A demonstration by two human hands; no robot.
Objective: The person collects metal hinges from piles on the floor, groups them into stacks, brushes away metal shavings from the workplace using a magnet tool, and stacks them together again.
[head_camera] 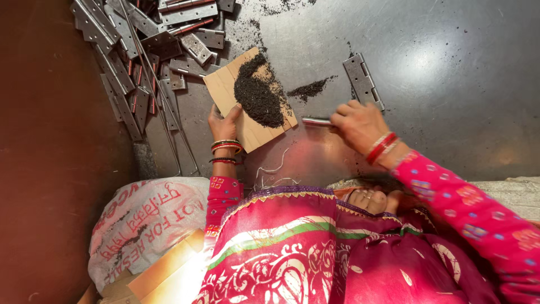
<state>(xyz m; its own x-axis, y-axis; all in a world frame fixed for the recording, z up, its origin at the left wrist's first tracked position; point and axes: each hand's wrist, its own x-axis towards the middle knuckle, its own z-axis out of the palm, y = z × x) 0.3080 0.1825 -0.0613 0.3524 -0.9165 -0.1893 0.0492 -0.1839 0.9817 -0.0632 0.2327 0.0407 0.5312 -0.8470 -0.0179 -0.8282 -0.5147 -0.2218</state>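
My left hand (223, 122) grips the near edge of a light wooden board (230, 93) lying on the dark metal sheet (450, 84). A heap of black metal filings (259, 95) rests on the board. My right hand (357, 125) is closed on a thin metal rod (316, 121) that points left toward the board. A smaller streak of filings (308, 89) lies on the sheet between the board and a single steel hinge (363, 80), just above my right hand. Red bangles sit on both wrists.
A pile of steel hinges (146, 39) and thin rods fills the upper left. A printed white sack (143, 222) and a cardboard box (163, 270) lie at lower left. My pink patterned clothing and bare foot (368, 199) fill the bottom.
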